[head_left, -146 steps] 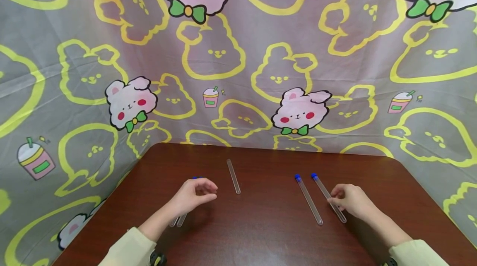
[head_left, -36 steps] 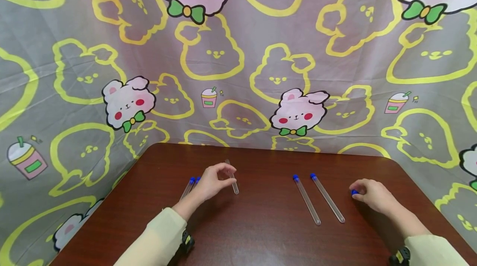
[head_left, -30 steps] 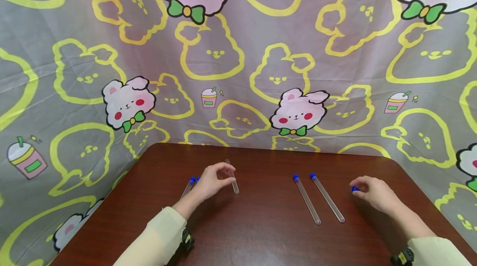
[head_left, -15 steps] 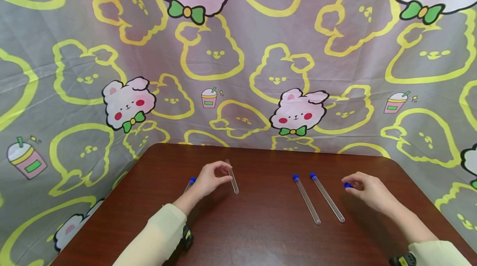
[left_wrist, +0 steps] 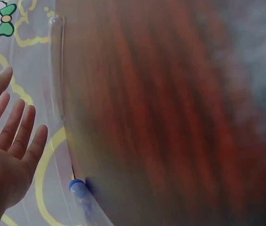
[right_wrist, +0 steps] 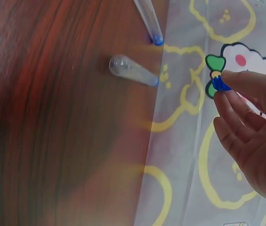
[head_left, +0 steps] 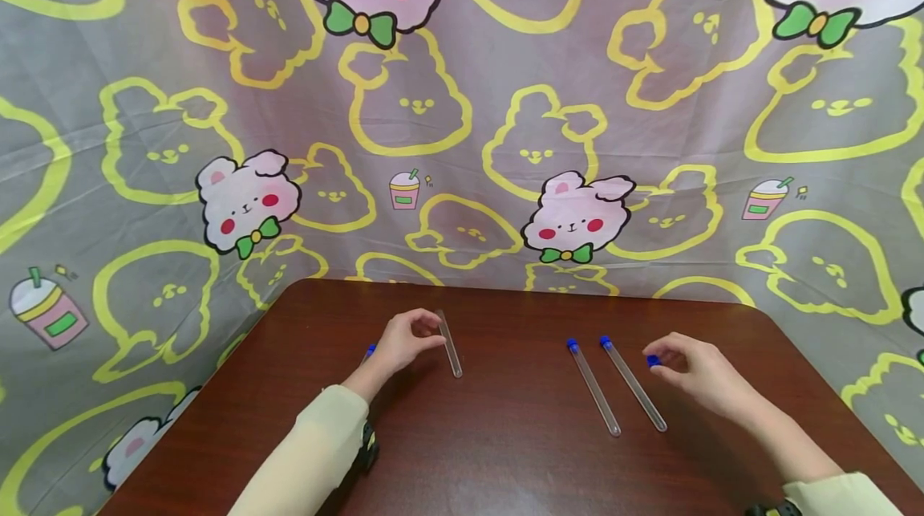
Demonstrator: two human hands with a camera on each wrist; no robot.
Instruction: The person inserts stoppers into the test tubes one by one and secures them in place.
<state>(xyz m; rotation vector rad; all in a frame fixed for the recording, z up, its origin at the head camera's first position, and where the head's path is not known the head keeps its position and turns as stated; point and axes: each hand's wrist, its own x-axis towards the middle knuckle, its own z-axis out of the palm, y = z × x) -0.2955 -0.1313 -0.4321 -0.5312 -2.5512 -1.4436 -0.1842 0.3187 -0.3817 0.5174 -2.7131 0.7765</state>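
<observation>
Between thumb and fingertips my right hand [head_left: 696, 371] pinches a small blue cap [head_left: 653, 361], held just right of the capped tubes. The right wrist view shows the same cap [right_wrist: 220, 84] with its ribbed side. My left hand [head_left: 400, 343] hovers beside an uncapped clear test tube [head_left: 451, 347], fingers relaxed and holding nothing. In the left wrist view, that tube [left_wrist: 56, 66] lies apart from the spread fingers. Two clear test tubes with blue caps, one [head_left: 595, 392] left of the other [head_left: 635, 388], lie between the hands.
Behind my left wrist a blue-capped test tube [head_left: 370, 351] shows only its capped end; the arm hides the rest. All lie on a dark brown wooden table [head_left: 505, 460]. A grey cartoon-print cloth [head_left: 462, 179] hangs around its back and left side.
My right hand has left the capped tube, taken up a blue cap and carried it leftward. My left hand moved right to the uncapped tube, then drew slightly back to the left.
</observation>
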